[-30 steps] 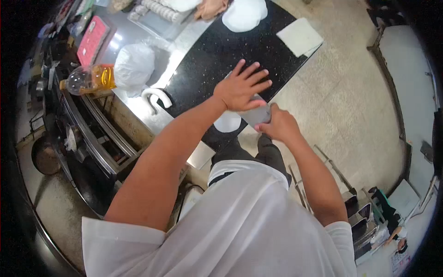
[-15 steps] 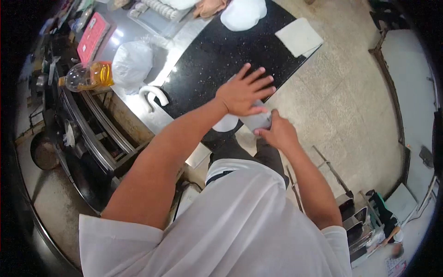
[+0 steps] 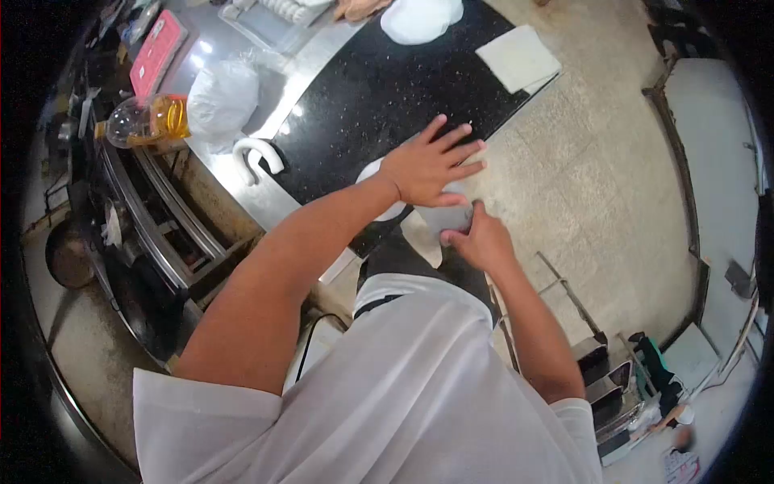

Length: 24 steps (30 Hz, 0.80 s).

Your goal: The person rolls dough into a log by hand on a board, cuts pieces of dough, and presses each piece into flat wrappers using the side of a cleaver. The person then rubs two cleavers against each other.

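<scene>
The left hand (image 3: 423, 171), fingers spread, covers part of the grey blade (image 3: 443, 217), which points upper left from the pinching right hand (image 3: 488, 244).

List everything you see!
Worktop: one, black, upper centre
Rounds: two, white, on worktop
Folded square: one, cream, worktop's right edge
Bag: one, white, left of worktop
Bottle: one, clear and yellow, beside bag
Curved strip: one, white, below bag
Box: one, pink, upper left
Tray: one, clear, top
Pan: one, brown, left
Blade: one, grey, centre
Person: one, dark-clothed, lower right
Shirt: one, white, bottom
Left hand: one, open, beside blade
Right hand: one, holding blade
</scene>
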### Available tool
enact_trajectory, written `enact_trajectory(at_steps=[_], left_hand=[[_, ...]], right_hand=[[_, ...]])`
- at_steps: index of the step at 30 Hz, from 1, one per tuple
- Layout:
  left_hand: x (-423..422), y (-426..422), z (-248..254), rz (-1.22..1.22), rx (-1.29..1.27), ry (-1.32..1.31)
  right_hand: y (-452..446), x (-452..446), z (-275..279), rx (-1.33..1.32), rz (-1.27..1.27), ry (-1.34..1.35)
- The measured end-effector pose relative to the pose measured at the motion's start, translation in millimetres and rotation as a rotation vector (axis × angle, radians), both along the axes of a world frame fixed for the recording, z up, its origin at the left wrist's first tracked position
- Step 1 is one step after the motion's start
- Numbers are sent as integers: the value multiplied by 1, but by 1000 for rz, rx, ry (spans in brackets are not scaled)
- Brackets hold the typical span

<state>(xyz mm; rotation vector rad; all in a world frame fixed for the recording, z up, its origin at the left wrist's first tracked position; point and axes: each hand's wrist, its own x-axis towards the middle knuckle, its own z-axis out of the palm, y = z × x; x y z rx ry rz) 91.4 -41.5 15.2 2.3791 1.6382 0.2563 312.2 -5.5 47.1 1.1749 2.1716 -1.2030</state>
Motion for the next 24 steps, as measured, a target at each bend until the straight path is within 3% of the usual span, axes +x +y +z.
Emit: enact_trajectory(at_steps=[5,9,12,14,18,21,23,24], left_hand=[[-32,23,-5,79,130,-16],[-25,-56,0,-22,-45,-4],[-29,-61,3,-92,-162,-60],[-30,-34,-2,-35,47,48],[-42,23,-3,-28,229,33],[-46,33,2,24,417,35],[-45,27,18,277,230,-82],[-47,18,18,348,309,-124]], right_hand=[[19,-33,12,117,32,34],[-58,-6,-15,-250,-117,211],[-65,-16,-21,-147,-17,101],[-42,-24,-8,-46,-95,54],[10,-40,7,175,-36,17],[1,-43,9,301,-134,74],[-36,-38,8,311,-193,85],[-61,-31,3,276,-269,85]])
